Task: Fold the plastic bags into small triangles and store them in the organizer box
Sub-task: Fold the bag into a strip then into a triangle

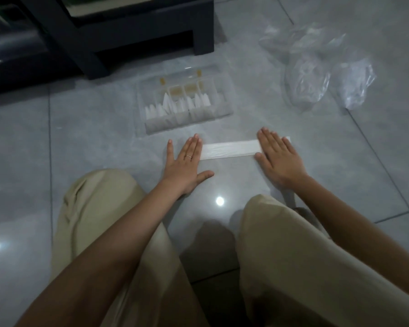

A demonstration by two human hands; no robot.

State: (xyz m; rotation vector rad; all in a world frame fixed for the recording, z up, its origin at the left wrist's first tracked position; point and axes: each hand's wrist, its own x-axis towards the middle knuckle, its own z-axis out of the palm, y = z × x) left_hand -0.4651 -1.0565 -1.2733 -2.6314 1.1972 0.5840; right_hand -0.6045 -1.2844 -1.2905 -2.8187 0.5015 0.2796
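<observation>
A white plastic bag folded into a long narrow strip (232,150) lies flat on the grey floor tiles. My left hand (185,165) presses its left end with straight fingers. My right hand (278,156) lies flat on its right end, fingers straight and together. Just beyond the strip stands the clear organizer box (151,128), open, with several white folded triangles (168,106) standing in its compartments. A heap of loose clear plastic bags (314,69) lies at the far right.
A dark furniture base (137,31) stands at the back left, behind the box. My knees in beige trousers (97,208) flank the floor area near me. Ceiling lights reflect on the glossy tiles (220,201).
</observation>
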